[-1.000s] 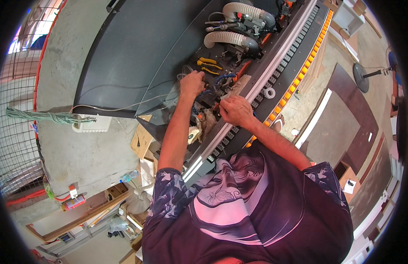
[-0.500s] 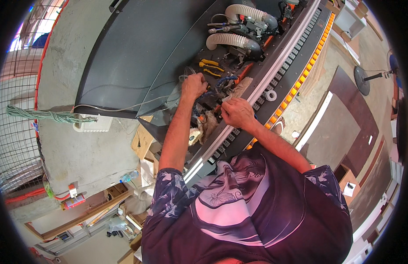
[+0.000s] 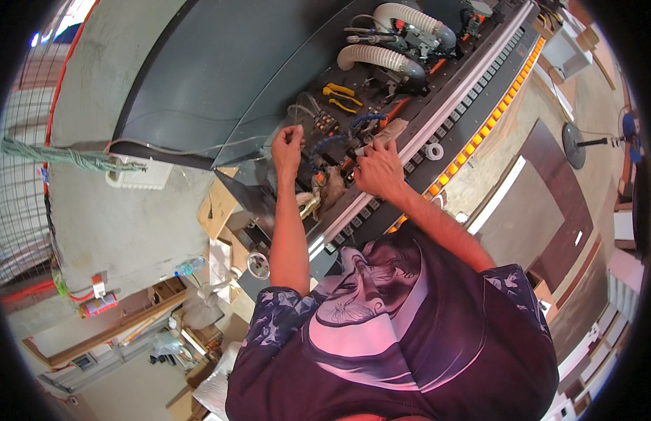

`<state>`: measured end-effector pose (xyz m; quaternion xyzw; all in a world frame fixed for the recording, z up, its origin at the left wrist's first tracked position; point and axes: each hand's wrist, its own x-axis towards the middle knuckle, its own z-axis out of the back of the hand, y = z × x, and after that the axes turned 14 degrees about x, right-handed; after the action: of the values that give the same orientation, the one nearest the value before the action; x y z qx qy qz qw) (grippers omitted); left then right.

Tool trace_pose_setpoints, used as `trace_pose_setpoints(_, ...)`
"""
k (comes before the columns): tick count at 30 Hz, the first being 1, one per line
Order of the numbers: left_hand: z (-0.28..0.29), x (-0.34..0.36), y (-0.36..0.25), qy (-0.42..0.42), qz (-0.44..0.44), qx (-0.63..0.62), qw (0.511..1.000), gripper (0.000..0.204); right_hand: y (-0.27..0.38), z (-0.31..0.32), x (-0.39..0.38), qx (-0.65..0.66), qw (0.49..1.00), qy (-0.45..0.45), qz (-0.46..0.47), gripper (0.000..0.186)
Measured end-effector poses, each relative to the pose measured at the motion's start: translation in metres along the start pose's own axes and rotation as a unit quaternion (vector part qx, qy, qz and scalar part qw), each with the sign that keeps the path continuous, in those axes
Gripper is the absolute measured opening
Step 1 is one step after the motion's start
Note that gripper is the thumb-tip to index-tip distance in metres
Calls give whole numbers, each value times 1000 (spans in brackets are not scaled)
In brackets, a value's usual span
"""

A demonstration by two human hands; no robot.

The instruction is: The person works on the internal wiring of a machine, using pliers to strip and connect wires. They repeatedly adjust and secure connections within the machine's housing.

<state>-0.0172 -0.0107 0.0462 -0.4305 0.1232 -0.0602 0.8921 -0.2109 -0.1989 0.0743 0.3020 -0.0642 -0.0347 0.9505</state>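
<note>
My left hand (image 3: pixel 288 151) is raised beside the opened machine's dark panel, thumb and fingers pinched together; what they hold, if anything, is too small to make out. Just to its right is a block of brass-coloured fittings (image 3: pixel 325 123) with a clear tube (image 3: pixel 302 109) looping from it. My right hand (image 3: pixel 379 170) rests over the machine's inner edge, its fingers curled on something mostly hidden, next to a crumpled brown rag (image 3: pixel 391 131). Dark blue coiled tubing (image 3: pixel 367 121) lies beyond it. Yellow-and-black pliers (image 3: pixel 341 97) lie farther in.
Ribbed hoses (image 3: pixel 373 57) arch over mechanisms at the far end. A white tape roll (image 3: pixel 434 151) sits on the rail, beside a row of orange blocks (image 3: pixel 485 131). Green rope (image 3: pixel 65 156) hangs at left. A pedestal fan base (image 3: pixel 572 142) and boards stand at right.
My left hand has drawn back left and nearer to me, uncovering the brass-coloured fittings. My right hand has shifted slightly farther in, beside the rag. The whole view has shifted a little.
</note>
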Motion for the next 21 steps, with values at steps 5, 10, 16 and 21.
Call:
trace_pose_setpoints(5, 3, -26, 26, 33, 31, -147, 988, 37, 31, -12, 28, -16, 954, 283, -95, 41)
trace_pose_setpoints(10, 1, -19, 17, 54, 39, -213, 975, 40, 36, -57, 37, -27, 927, 363, -96, 41)
trace_pose_setpoints(16, -9, -4, 32, 76, 43, -197, 977, 41, 26, -72, 43, -38, 893, 441, -85, 40)
trace_pose_setpoints(21, -15, -7, 18, 78, 46, -174, 980, 38, 20, -86, 50, -36, 889, 444, -104, 40)
